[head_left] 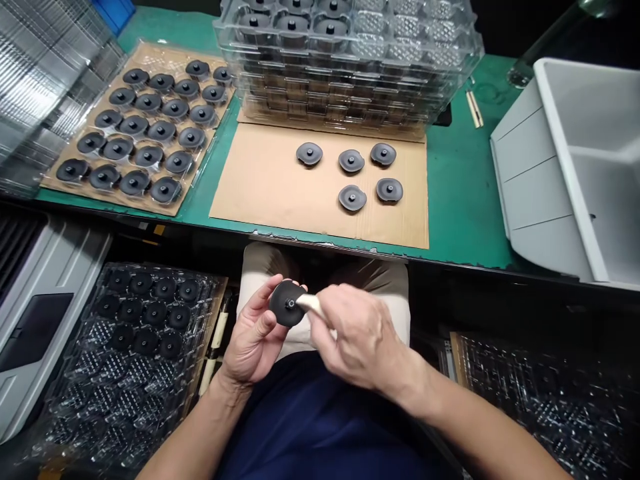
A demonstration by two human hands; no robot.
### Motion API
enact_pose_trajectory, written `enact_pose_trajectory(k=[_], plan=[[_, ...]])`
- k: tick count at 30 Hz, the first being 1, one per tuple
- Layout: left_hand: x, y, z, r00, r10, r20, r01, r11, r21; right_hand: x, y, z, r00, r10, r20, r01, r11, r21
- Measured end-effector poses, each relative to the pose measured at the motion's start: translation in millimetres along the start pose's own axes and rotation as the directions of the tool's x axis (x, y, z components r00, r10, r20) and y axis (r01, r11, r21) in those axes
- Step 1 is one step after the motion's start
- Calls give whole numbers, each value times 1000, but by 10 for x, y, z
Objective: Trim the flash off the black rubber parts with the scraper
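My left hand (257,340) grips a black disc (281,307) by its rim, seemingly to leave the hub exposed. My right hand (355,333) is closed around a cream-coloured tool (309,303), its tip at the hub; I can't tell whether they touch. Beyond both hands, five loose discs (351,161) lie on cardboard (265,180), perhaps spaced for easy pick-up, atop the green surface (460,193).

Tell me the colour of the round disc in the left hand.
Black or very dark grey round disc; head view.
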State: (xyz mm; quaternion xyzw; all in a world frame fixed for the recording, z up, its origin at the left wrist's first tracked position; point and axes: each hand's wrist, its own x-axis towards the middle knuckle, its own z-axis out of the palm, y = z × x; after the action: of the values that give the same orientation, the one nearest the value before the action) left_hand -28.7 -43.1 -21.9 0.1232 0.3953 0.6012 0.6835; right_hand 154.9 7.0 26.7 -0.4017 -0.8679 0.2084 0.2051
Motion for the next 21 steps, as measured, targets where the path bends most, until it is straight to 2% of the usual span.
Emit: enact_pose_trajectory(k=[4,8,12,15,19,21], plan=[[-4,-9,32,1000,2,13,-2,1000,-20,-33,5,14,998,-44,45,39,995,89],[-12,11,44,999,-32,4,32,999,-13,-46,30,7,1000,3,11,-3,999,44],[-35,12,14,998,-65,-5,65,998,-24,-50,50,-12,994,-84,67,76,990,118],[-37,7,-10,996,-88,-6,88,996,-10,-51,73,-23,998,-32,48,29,998,58],[-26,6,-8,993,-116,27,117,992,-37,-67,93,-41,991,-114,65,109,991,78],[-21,1,-8,991,-131,38,132,990,-47,-63,116,-54,994,-96,55,94,995,30]])
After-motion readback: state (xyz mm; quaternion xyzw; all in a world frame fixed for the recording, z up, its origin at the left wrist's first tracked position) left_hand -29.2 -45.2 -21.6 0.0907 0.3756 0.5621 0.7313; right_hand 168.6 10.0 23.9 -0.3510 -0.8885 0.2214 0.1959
